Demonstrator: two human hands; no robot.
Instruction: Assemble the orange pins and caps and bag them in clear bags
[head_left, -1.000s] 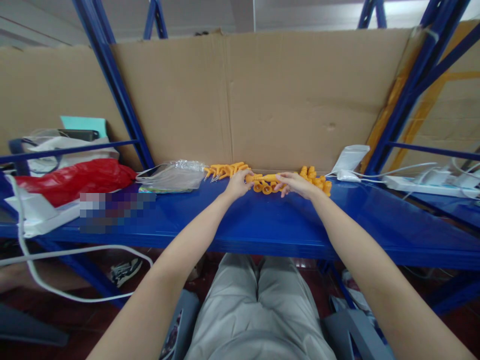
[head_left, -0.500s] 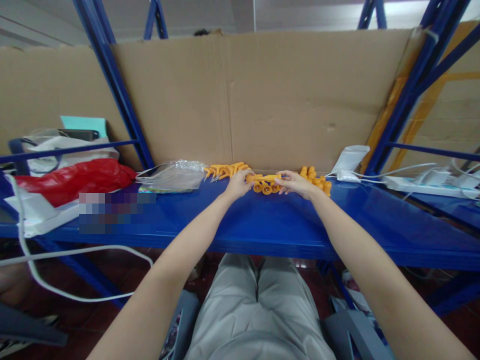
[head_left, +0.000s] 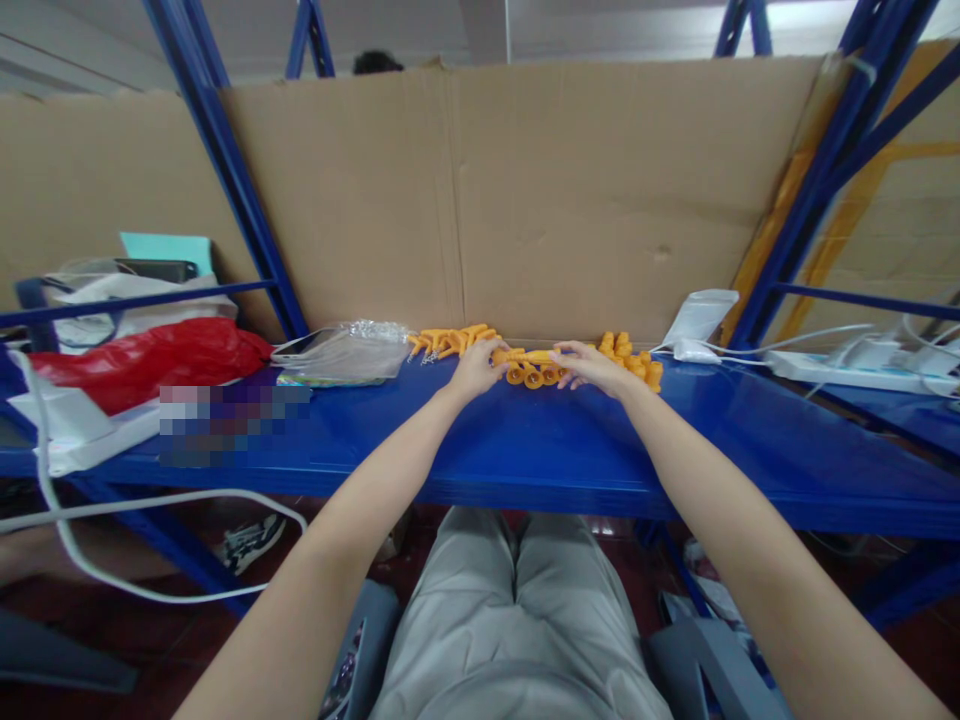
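Note:
My left hand is closed on the left end of a slim orange plastic piece, held level above the tabletop. At its other end, my right hand pinches the piece between thumb and fingers. Just below it, orange pieces with round cup-like ends lie in a row, ends facing me. Beyond my left hand is a pile of orange pieces with small metal chains. Several stubby orange pieces stand by my right hand, partly hidden by it.
The blue shelf top runs in front of a cardboard wall. On the left lie clear plastic bags, a red bag and a white power strip. A white packet and cables are at the right.
Both hands and the orange piece stay almost still. Behind the cardboard, the top of a person's head has moved left; a person's shoe and leg now show under the shelf at left.

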